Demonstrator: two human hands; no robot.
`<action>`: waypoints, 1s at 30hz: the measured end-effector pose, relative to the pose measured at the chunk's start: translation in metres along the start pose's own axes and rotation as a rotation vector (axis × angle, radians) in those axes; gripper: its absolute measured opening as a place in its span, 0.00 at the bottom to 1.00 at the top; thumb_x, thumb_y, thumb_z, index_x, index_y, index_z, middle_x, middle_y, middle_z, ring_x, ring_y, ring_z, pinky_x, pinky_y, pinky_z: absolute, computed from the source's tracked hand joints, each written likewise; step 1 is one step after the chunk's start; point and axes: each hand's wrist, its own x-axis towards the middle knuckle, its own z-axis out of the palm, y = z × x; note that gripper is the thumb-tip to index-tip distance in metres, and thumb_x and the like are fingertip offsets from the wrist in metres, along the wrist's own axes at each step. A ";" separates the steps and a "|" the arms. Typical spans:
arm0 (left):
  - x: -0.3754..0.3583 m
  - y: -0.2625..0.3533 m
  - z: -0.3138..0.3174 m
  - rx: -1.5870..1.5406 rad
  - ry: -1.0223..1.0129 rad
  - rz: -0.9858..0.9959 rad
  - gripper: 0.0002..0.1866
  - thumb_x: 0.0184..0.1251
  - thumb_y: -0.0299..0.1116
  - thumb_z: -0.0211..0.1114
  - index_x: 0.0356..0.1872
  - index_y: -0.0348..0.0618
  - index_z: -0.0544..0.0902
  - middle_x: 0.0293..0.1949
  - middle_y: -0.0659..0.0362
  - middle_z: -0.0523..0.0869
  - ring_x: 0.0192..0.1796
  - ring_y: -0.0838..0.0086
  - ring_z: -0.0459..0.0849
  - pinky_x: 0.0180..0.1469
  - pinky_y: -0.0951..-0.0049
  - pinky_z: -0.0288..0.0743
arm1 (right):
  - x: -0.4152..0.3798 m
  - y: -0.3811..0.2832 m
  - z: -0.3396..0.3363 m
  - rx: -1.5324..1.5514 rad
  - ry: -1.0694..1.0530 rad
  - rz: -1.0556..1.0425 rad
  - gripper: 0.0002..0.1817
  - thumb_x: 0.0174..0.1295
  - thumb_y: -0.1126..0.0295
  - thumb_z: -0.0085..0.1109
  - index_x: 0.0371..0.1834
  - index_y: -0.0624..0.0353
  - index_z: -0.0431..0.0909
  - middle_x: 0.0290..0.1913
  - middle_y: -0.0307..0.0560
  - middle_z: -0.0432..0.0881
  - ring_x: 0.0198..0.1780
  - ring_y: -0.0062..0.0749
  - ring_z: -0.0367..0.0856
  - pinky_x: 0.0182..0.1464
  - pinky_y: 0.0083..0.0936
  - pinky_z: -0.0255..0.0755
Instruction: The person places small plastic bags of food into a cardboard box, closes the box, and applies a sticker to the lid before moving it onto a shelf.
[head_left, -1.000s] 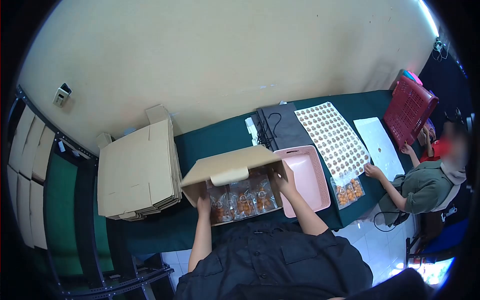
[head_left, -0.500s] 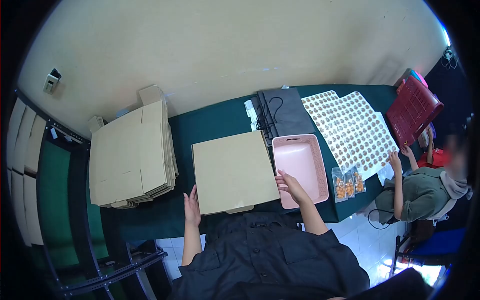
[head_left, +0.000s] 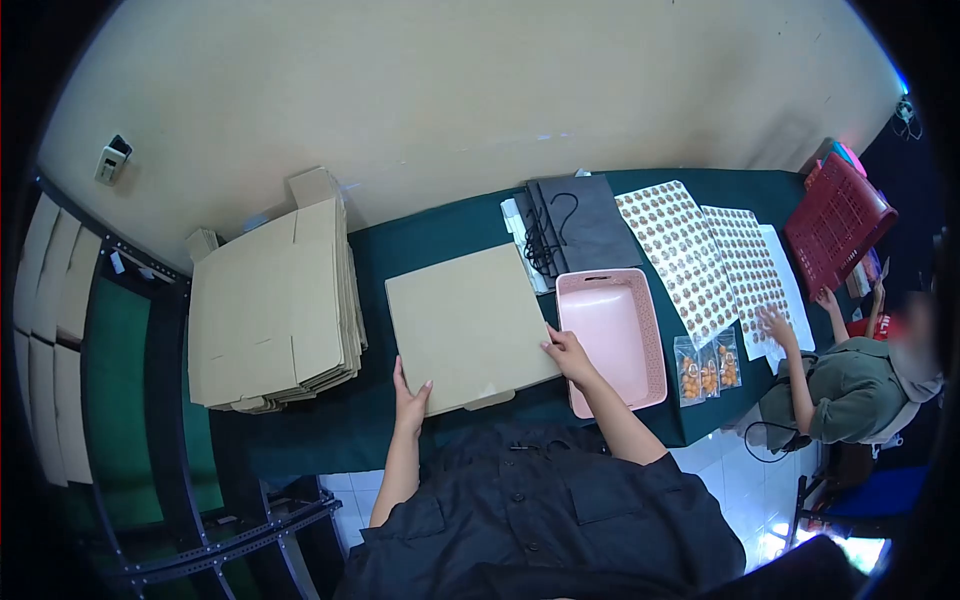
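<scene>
A flat, closed brown cardboard box (head_left: 467,325) is in front of me over the dark green tablecloth, turned a little. My left hand (head_left: 411,402) grips its near left corner, thumb over the top and fingers at the side. At its right edge, my right hand (head_left: 567,354) holds on with the thumb on top; some of its fingers are hidden. A small flap shows at the box's near edge. Just right of the box stands a pink plastic basket (head_left: 612,340) with bare insides, partly behind my right forearm.
A stack of flattened cardboard boxes (head_left: 265,310) rises at the left. Black paper bags (head_left: 590,222) lie behind the basket. Sticker sheets (head_left: 682,260) and small bags of orange items (head_left: 708,370) are to the right. A co-worker (head_left: 850,390) sits near a red basket (head_left: 838,222).
Both my hands have closed on the box, and it has turned slightly. At the right, a co-worker's hand has shifted and a sticker sheet has moved apart from the other.
</scene>
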 end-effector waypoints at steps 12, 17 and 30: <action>-0.004 -0.007 -0.005 -0.157 0.019 -0.206 0.31 0.66 0.40 0.51 0.66 0.46 0.49 0.65 0.54 0.57 0.67 0.68 0.56 0.65 0.70 0.50 | -0.034 -0.043 0.060 -0.993 0.035 -0.663 0.44 0.39 0.61 0.70 0.64 0.48 0.58 0.62 0.61 0.52 0.62 0.55 0.54 0.61 0.43 0.53; -0.005 -0.018 -0.006 -0.046 0.046 -0.169 0.29 0.69 0.44 0.44 0.66 0.45 0.49 0.66 0.54 0.56 0.67 0.67 0.54 0.66 0.70 0.48 | -0.034 -0.036 0.073 -1.080 -0.062 -0.649 0.49 0.33 0.61 0.73 0.64 0.44 0.58 0.65 0.53 0.50 0.65 0.50 0.50 0.63 0.47 0.46; -0.003 -0.002 -0.001 -0.134 0.009 -0.135 0.33 0.68 0.57 0.29 0.65 0.43 0.54 0.64 0.55 0.60 0.67 0.68 0.55 0.66 0.69 0.48 | -0.029 -0.060 0.071 -1.122 0.053 -0.711 0.46 0.32 0.65 0.72 0.61 0.43 0.62 0.64 0.53 0.52 0.65 0.48 0.50 0.63 0.46 0.44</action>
